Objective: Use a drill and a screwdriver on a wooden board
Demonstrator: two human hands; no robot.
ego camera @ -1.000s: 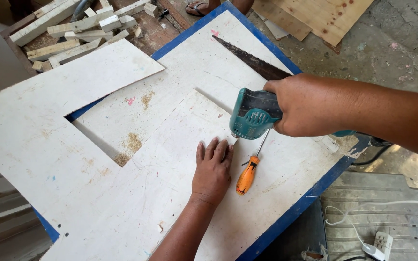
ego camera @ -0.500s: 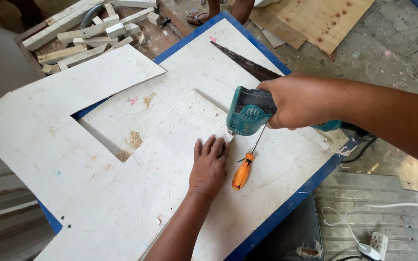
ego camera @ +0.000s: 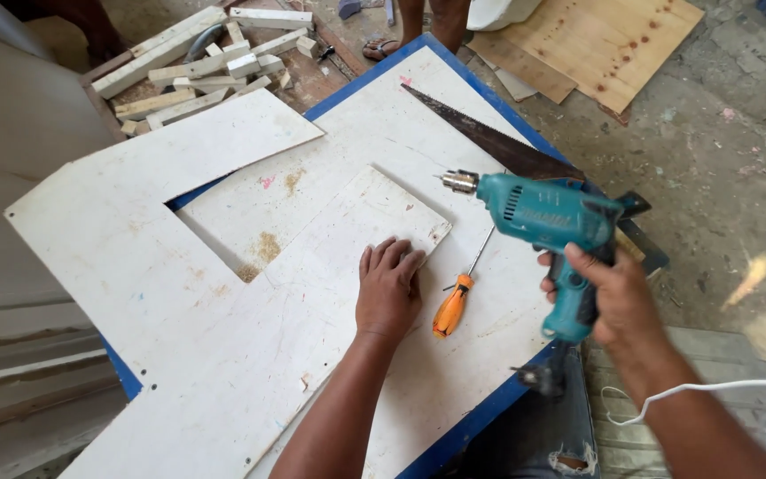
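— Right hand (ego camera: 621, 300)?
— Its grip is closed round the handle of a teal drill (ego camera: 550, 215), held above the right edge of the bench (ego camera: 480, 417). The chuck points left, clear of the board.

— Left hand (ego camera: 387, 288)?
— Flat, palm down, fingers together on the white board (ego camera: 223, 328), near its notched corner. Its grip is wide, holding nothing.

— What lies about?
— An orange-handled screwdriver (ego camera: 454, 302) just right of the left hand, between the two hands, tip pointing far. A handsaw (ego camera: 489, 137) lies diagonally at the far right, partly under the drill. Wood offcuts (ego camera: 197, 58) are heaped at the far left. A plywood sheet (ego camera: 605, 40) is on the floor, far right. A white cord (ego camera: 693, 392) crosses the right forearm.
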